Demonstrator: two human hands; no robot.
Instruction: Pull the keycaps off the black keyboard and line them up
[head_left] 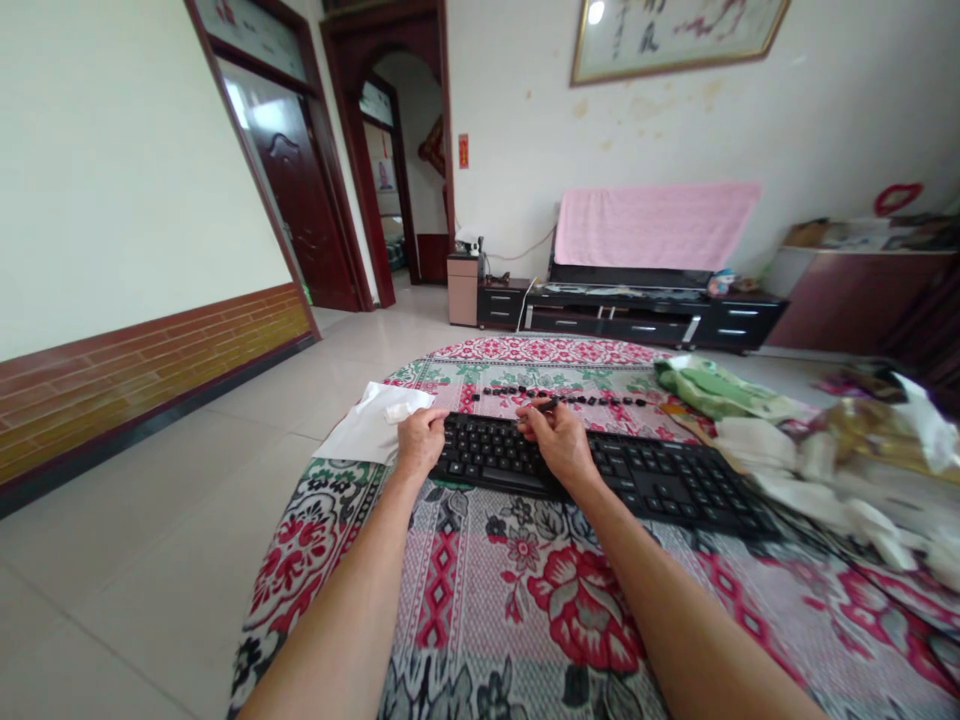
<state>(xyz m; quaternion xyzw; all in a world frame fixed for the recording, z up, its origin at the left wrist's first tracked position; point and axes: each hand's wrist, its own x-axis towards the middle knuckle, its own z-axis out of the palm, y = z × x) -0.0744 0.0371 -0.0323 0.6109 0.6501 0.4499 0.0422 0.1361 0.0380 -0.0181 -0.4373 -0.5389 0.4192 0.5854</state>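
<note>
A black keyboard (667, 487) lies across the patterned tablecloth in front of me. My left hand (421, 440) is closed around its left end, with the thumb by the top corner. Over the upper row of keys is my right hand (556, 438), its fingers pinched on a slim dark tool (550, 405) whose tip is hidden; its exact kind does not show. Behind the keyboard, small loose black keycaps (628, 401) are laid out in uneven rows.
White paper (352, 432) with a crumpled tissue (397, 412) on it lies at the left table edge. Crumpled tissues (817, 460), a green package (720, 390) and plastic wrapping fill the right side. A cable (855, 570) runs there. The flowered tablecloth (510, 600) covers the round table.
</note>
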